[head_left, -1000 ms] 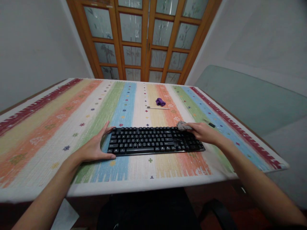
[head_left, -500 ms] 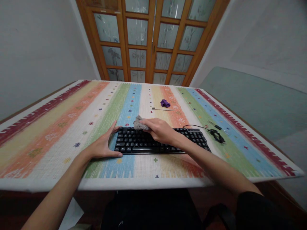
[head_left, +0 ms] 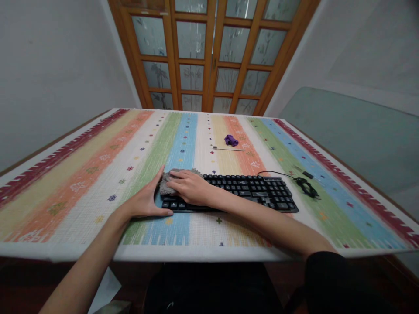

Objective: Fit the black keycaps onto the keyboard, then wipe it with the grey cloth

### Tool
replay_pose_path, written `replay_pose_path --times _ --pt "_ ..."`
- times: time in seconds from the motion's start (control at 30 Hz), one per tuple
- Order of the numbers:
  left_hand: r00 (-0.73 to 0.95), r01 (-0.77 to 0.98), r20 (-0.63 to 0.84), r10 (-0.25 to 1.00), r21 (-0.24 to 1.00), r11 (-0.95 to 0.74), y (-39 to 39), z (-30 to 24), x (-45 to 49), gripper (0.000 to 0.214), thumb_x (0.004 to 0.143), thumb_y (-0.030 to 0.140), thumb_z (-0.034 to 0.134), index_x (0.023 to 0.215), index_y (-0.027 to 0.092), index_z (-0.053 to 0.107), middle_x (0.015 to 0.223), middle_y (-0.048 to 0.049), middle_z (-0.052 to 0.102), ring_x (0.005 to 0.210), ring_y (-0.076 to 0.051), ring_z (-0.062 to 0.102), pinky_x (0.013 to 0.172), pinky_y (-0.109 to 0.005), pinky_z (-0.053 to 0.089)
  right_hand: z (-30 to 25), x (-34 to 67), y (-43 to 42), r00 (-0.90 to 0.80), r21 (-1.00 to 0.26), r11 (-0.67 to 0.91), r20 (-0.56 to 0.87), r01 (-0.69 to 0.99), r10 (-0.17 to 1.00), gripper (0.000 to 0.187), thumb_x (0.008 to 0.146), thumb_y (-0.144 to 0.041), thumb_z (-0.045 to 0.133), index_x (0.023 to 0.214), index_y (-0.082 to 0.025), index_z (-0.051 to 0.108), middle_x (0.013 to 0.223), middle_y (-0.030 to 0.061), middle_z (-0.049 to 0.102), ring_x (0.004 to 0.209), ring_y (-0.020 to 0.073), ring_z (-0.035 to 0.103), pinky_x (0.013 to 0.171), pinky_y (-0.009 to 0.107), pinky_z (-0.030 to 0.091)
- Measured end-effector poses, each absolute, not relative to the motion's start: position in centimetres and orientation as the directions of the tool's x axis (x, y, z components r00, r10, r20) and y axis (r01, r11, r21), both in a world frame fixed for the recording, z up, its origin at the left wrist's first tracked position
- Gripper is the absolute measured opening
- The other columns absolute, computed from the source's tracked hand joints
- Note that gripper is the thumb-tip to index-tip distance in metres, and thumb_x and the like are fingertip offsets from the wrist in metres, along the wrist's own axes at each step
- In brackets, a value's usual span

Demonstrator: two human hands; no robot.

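A black keyboard (head_left: 242,187) lies on the striped tablecloth. My left hand (head_left: 145,199) grips its left end, the thumb along the front edge and the fingers towards the back corner. Under my right hand (head_left: 191,187) is a fluffy grey cleaning cloth (head_left: 166,185), pressed on the left-hand keys. My right fingers lie over the cloth and hold it, while my forearm crosses above the front of the keyboard. The cloth and the hand hide many of the left keys.
Beyond the keyboard lie a crumpled purple cloth (head_left: 231,140) and a thin rod with a small head (head_left: 229,149). A bundled black cable (head_left: 307,187) runs from the keyboard at right. The table's white front edge (head_left: 183,253) is close to my body.
My right hand has slid left with the grey cloth, which now lies spread under the fingers at the keyboard's left end. My left hand keeps its hold. The view has shifted slightly.
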State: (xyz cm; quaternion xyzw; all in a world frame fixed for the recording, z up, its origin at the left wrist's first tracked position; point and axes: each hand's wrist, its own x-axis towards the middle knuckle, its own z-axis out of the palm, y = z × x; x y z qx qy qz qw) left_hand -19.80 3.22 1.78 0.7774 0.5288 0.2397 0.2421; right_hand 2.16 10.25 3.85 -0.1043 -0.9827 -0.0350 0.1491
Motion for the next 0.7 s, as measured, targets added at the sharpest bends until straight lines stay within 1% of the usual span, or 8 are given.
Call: replay_pose_path --times 0.13,0.2,0.3,0.4,0.6,0.7 --pt "0.339 0.681 0.112 0.934 0.656 -0.326 3.2 1.6 -19.9 0.144 0.064 0.059 0.086 0.163 0.022 -0.012 0.163 -0.0245 0.031 0.147 -0.043 0.036 0.120 -0.064 0.028 4.1 3.5 9.9 -0.936 0.022 0.975 0.285 0.220 0.205 0.021 0.097 -0.012 0.057 0.117 -0.011 0.064 0.124 0.0152 0.070 0.138 0.0283 0.049 0.110 0.045 0.044" --pt "0.351 0.672 0.121 0.929 0.659 -0.339 3.3 1.5 -20.0 0.144 0.064 0.058 0.086 0.162 0.024 -0.013 0.161 -0.0238 0.034 0.147 -0.042 0.038 0.120 -0.064 0.028 4.3 4.3 9.8 -0.937 0.005 0.974 0.276 0.225 0.215 0.025 0.095 -0.010 0.057 0.120 -0.010 0.064 0.124 0.0156 0.070 0.139 0.0286 0.048 0.111 0.046 0.044" --pt "0.360 0.666 0.130 0.924 0.658 -0.352 3.3 1.4 -20.0 0.144 0.064 0.056 0.087 0.162 0.025 -0.013 0.161 -0.0231 0.034 0.148 -0.042 0.036 0.120 -0.065 0.027 4.4 5.5 10.0 -0.937 -0.019 0.972 0.260 0.236 0.232 0.031 0.093 -0.006 0.058 0.123 -0.009 0.064 0.125 0.0149 0.070 0.140 0.0290 0.048 0.112 0.047 0.043" --pt "0.364 0.662 0.130 0.922 0.660 -0.355 3.3 1.4 -20.0 0.142 0.065 0.055 0.088 0.162 0.026 -0.012 0.162 -0.0225 0.034 0.148 -0.042 0.035 0.120 -0.065 0.026 4.4 6.7 10.2 -0.945 -0.030 0.975 0.242 0.221 0.221 0.037 0.089 -0.002 0.059 0.126 -0.009 0.063 0.128 0.0136 0.069 0.141 0.0296 0.046 0.114 0.048 0.041" --pt "0.376 0.650 0.137 0.916 0.666 -0.366 3.4 1.3 -20.1 0.142 0.066 0.052 0.088 0.162 0.027 -0.015 0.162 -0.0226 0.033 0.148 -0.042 0.034 0.121 -0.067 0.024 4.8 9.7 9.9 -0.941 -0.063 0.971 0.240 0.229 0.237 0.044 0.087 0.001 0.057 0.129 -0.013 0.063 0.127 0.0125 0.070 0.143 0.0267 0.043 0.114 0.048 0.041" --pt "0.380 0.641 0.142 0.914 0.672 -0.371 3.4 1.2 -20.2 0.143 0.065 0.051 0.088 0.162 0.029 -0.015 0.161 -0.0218 0.034 0.148 -0.043 0.035 0.120 -0.068 0.025 5.0 11.2 9.6 -0.936 -0.069 0.965 0.236 0.253 0.262 0.046 0.088 0.000 0.057 0.131 -0.015 0.063 0.127 0.0128 0.069 0.142 0.0263 0.044 0.113 0.048 0.043"
